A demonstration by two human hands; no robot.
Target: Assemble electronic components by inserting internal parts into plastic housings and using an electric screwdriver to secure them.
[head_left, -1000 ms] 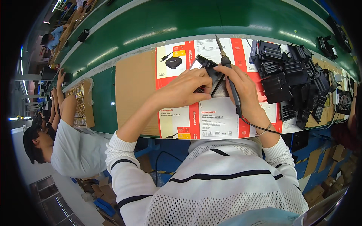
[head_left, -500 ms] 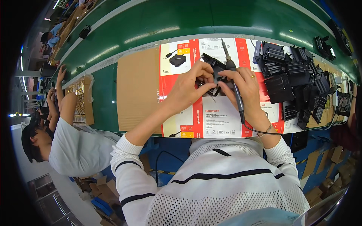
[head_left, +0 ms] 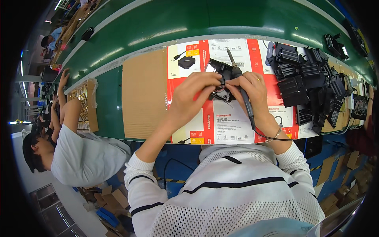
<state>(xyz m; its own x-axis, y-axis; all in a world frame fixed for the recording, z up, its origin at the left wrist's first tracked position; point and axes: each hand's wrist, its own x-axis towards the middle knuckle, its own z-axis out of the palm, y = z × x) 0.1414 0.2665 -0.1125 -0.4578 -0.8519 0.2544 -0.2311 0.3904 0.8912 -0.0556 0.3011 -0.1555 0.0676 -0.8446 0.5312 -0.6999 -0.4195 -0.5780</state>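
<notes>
Left hand (head_left: 193, 92), fingertips bunched, grip hidden, at the open black plastic housing (head_left: 223, 70) on flattened red-and-white carton (head_left: 233, 128); right hand (head_left: 256, 94) clamped on grey pen-shaped soldering iron (head_left: 246, 102); housing seemingly unfinished, insides exposed; rightward, heaped black ridged plastic parts (head_left: 292, 93), stage unclear.

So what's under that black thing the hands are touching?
Red and white printed cardboard shows around the black casing. The spot directly beneath is covered, so I can't see what's there.

The bench (head_left: 252, 19) spans the upper frame, with cardboard sheeting (head_left: 146, 98) laid on it, a casing (head_left: 222, 68) at centre, piled casings (head_left: 294, 91) farther right, and a box (head_left: 92, 107) at left.
</notes>
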